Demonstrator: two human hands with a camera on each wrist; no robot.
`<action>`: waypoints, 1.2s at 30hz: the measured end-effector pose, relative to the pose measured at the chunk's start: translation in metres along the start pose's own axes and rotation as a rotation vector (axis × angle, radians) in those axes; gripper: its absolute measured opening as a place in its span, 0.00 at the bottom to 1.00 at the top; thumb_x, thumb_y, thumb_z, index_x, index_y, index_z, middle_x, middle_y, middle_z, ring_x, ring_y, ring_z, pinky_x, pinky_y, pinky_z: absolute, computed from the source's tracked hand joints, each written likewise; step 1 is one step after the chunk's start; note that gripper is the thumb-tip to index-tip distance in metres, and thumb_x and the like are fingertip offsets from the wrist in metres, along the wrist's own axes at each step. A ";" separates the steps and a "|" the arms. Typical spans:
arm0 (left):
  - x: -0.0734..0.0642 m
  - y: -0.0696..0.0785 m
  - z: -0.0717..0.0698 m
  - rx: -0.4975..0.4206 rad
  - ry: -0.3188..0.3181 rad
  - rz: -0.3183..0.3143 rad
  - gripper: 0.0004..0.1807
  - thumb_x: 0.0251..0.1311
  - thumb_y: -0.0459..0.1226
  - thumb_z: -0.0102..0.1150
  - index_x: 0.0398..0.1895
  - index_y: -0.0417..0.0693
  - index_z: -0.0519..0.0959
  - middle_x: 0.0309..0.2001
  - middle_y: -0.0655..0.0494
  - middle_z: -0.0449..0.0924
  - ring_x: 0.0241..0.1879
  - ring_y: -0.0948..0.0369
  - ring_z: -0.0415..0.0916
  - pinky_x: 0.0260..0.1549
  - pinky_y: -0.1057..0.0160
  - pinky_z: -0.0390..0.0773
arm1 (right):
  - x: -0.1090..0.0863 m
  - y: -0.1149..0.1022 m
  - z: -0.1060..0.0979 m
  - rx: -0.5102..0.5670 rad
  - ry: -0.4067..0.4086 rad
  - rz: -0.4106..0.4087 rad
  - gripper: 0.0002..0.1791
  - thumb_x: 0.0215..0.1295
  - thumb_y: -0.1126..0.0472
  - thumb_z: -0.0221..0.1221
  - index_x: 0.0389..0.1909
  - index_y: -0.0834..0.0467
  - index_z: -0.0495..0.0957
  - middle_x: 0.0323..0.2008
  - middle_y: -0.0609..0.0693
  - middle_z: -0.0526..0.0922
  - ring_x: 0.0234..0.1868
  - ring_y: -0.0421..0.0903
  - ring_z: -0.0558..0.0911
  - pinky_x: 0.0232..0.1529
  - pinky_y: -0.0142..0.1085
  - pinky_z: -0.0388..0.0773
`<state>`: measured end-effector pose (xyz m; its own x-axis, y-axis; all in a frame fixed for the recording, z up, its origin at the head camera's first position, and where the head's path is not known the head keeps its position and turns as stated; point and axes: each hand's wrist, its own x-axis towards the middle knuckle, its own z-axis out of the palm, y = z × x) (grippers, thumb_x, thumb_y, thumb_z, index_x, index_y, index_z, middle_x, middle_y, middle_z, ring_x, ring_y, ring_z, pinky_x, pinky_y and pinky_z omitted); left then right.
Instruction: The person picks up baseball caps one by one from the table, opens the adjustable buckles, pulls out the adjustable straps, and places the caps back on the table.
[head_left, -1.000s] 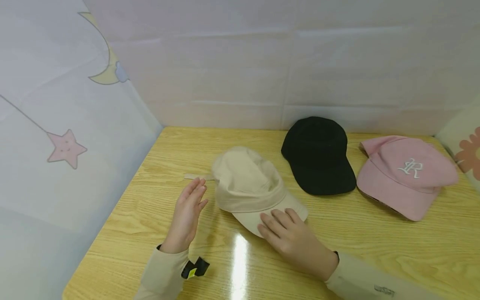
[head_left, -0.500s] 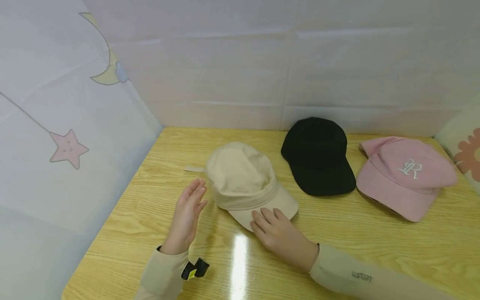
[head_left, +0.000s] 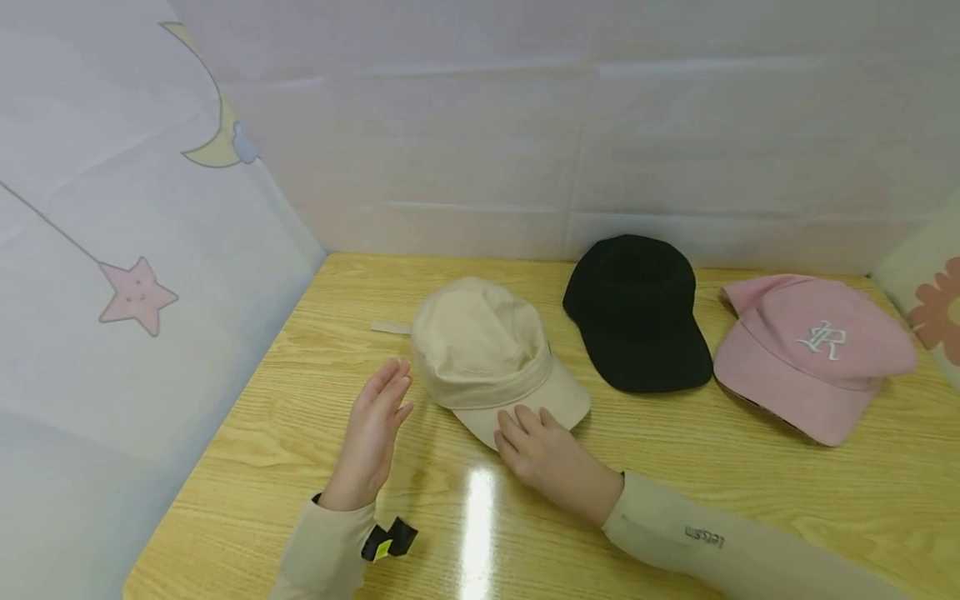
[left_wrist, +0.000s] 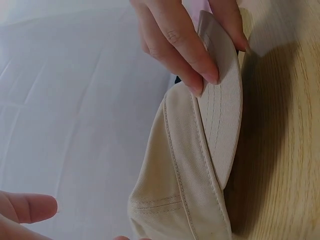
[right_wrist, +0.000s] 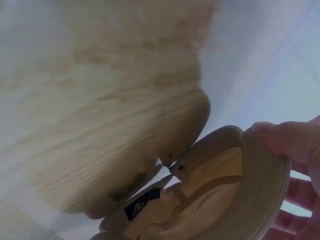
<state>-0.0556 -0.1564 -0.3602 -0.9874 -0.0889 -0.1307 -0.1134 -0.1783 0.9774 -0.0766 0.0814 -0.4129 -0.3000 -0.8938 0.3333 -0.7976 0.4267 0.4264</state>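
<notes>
A beige cap (head_left: 476, 337) stands crown up at the middle of the table, its brim pointing toward the lower right. My right hand (head_left: 558, 458) grips that brim, fingers over the top. In the right wrist view the thumb (right_wrist: 280, 137) lies against the brim's underside, and the cap's inside shows a dark label (right_wrist: 142, 204). A strap (head_left: 391, 327) sticks out from the back of the cap. Left of the cap, my left hand (head_left: 372, 437) is held with straight fingers and holds nothing. The left wrist view shows the cap's side band (left_wrist: 187, 165) and brim from close by.
A black cap (head_left: 637, 317) sits just right of the beige one, and a pink cap (head_left: 817, 350) with a white letter lies beyond it. Pale printed cloth (head_left: 450, 142) stands behind the wooden table (head_left: 247, 467) and along its left side.
The beige cap has shifted left and farther back, with my right hand on its brim, and its crown looks fuller. My left hand has stayed nearly still.
</notes>
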 end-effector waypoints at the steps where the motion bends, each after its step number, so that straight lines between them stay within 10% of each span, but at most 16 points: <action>1: 0.000 0.000 0.000 -0.002 0.000 -0.001 0.32 0.74 0.34 0.41 0.74 0.31 0.44 0.74 0.37 0.47 0.73 0.45 0.46 0.68 0.44 0.49 | 0.001 0.000 0.000 0.001 0.001 0.002 0.14 0.53 0.68 0.69 0.42 0.58 0.85 0.47 0.57 0.80 0.44 0.53 0.77 0.36 0.39 0.82; 36: 0.001 -0.003 0.006 0.013 -0.006 -0.029 0.31 0.74 0.34 0.40 0.74 0.30 0.44 0.73 0.36 0.48 0.73 0.44 0.45 0.68 0.44 0.49 | 0.029 0.008 0.021 -0.073 -0.167 0.017 0.09 0.60 0.67 0.66 0.41 0.60 0.85 0.51 0.56 0.82 0.41 0.49 0.76 0.38 0.36 0.82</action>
<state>-0.0573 -0.1505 -0.3622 -0.9844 -0.0778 -0.1579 -0.1432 -0.1681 0.9753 -0.1023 0.0557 -0.4175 -0.4004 -0.8944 0.1992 -0.7533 0.4451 0.4842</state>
